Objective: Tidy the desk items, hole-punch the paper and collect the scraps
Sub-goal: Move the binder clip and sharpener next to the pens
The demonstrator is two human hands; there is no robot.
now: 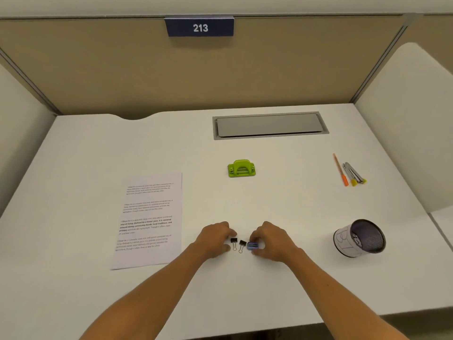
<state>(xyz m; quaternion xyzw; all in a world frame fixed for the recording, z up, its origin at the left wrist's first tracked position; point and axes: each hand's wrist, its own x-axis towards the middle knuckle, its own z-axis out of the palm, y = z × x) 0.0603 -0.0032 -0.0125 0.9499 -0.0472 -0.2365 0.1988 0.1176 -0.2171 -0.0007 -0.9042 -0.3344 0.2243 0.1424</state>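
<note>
Two small black binder clips (pixel 238 243) lie side by side on the white desk (pixel 282 197) near its front middle. My left hand (pixel 215 239) rests just left of them, fingertips touching the left clip. My right hand (pixel 272 241) pinches a small blue sharpener-like item (pixel 253 245) right of the clips. A printed sheet of paper (pixel 149 219) lies to the left. The green hole punch (pixel 241 168) stands farther back at centre. A dark mesh pen cup (pixel 360 238) with a white paper wrap lies tipped at the right.
An orange pen (pixel 340 170), yellow-tipped markers and a metal tool (pixel 354 173) lie at the back right. A grey cable hatch (pixel 269 125) is set in the desk's rear. Beige partition walls enclose the desk; a white chair back shows at the right.
</note>
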